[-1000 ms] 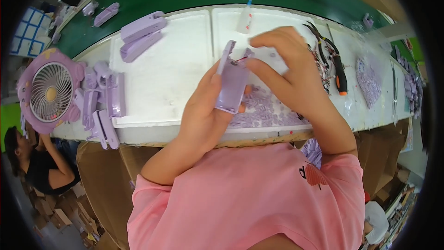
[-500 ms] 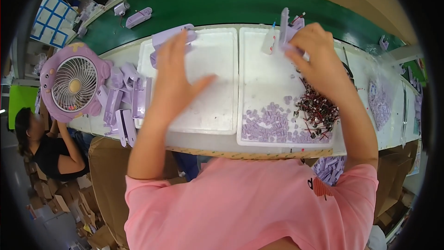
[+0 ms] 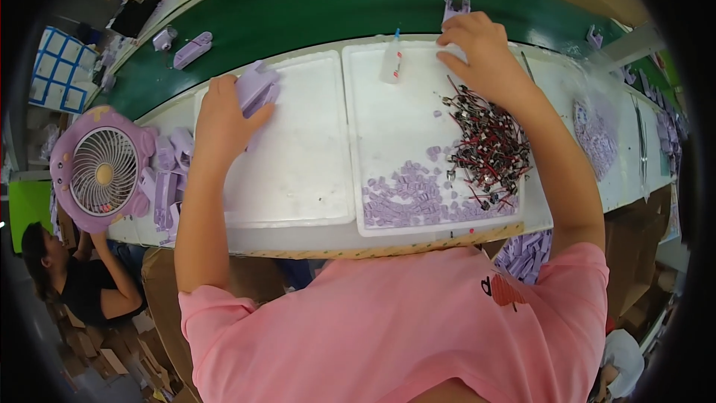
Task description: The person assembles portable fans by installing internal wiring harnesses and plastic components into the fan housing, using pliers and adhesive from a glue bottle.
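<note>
Lilac casings lie against my spread left hand; whether gripped, I cannot tell. My right hand, half open and empty, is beside a lilac shell.

The left hand reaches over lilac plastic housings at the far left corner of a white tray, thumb spread from the fingers; whether it grips them is unclear. The right hand, thumb and fingers apart, is at the near end of a lilac casing on the green surface. Below it, a second white tray bears a heap of red-and-black wired components, small lilac plastic pieces and a white blue-tipped bottle. A lilac fan stands at left, beside more lilac parts.
</note>
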Demonstrator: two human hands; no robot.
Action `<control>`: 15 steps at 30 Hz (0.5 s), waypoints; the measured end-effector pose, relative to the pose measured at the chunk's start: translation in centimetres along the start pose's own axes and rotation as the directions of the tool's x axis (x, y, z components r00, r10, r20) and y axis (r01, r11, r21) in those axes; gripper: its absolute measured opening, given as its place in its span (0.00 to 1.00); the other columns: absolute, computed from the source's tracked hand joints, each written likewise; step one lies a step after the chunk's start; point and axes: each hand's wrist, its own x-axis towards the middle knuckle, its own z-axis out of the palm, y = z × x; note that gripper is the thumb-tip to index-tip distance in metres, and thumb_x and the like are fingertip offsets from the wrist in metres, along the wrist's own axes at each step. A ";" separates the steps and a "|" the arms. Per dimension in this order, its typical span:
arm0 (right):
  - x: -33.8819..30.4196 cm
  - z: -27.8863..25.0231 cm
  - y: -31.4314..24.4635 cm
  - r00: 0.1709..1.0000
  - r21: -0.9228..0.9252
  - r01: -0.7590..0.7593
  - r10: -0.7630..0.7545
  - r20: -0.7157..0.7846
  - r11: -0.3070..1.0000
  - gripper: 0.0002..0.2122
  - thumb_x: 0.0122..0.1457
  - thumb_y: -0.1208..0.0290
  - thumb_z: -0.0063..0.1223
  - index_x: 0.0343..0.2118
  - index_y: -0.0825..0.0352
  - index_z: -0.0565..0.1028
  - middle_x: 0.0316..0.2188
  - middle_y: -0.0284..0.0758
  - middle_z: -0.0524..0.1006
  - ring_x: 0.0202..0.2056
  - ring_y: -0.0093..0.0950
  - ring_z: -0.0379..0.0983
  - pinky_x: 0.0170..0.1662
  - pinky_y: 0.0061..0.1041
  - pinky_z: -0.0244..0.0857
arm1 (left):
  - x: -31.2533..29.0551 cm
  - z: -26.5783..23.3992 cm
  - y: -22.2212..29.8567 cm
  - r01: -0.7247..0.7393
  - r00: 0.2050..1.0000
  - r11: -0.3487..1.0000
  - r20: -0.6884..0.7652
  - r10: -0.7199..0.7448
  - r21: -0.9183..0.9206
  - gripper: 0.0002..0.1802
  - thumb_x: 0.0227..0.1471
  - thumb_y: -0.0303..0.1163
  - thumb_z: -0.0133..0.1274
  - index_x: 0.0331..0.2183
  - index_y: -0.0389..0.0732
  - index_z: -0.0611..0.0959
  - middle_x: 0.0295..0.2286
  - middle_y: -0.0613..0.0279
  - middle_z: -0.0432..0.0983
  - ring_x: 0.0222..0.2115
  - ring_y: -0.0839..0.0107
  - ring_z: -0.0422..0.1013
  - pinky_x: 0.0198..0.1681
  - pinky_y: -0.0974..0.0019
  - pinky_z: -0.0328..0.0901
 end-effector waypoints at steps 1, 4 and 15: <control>-0.4 -0.9 -1.1 0.998 0.028 0.024 -0.025 0.062 0.999 0.07 0.49 0.69 0.55 0.31 0.64 0.74 0.39 0.35 0.72 0.44 0.35 0.65 0.46 0.33 0.53 | -0.5 -0.2 0.8 0.000 1.000 1.000 0.007 0.000 -0.007 0.32 0.39 0.41 0.61 0.43 0.32 0.70 0.39 0.45 0.67 0.40 0.50 0.65 0.43 0.57 0.62; -1.2 -2.8 -3.4 0.957 0.133 0.005 -0.043 0.286 0.991 0.04 0.49 0.71 0.54 0.25 0.65 0.75 0.28 0.32 0.73 0.39 0.32 0.65 0.46 0.32 0.52 | -1.7 -0.9 3.2 0.120 0.976 0.992 0.189 -0.111 -0.040 0.30 0.40 0.42 0.61 0.41 0.32 0.70 0.36 0.46 0.69 0.38 0.51 0.67 0.41 0.58 0.63; -3.3 -2.1 -5.0 0.944 0.115 0.032 -0.068 0.323 0.993 0.02 0.46 0.74 0.56 0.22 0.64 0.75 0.24 0.30 0.71 0.35 0.29 0.66 0.42 0.30 0.54 | -3.7 -1.2 5.1 0.089 0.995 0.966 0.055 -0.078 -0.245 0.29 0.44 0.40 0.59 0.43 0.33 0.71 0.38 0.47 0.71 0.38 0.53 0.68 0.41 0.60 0.63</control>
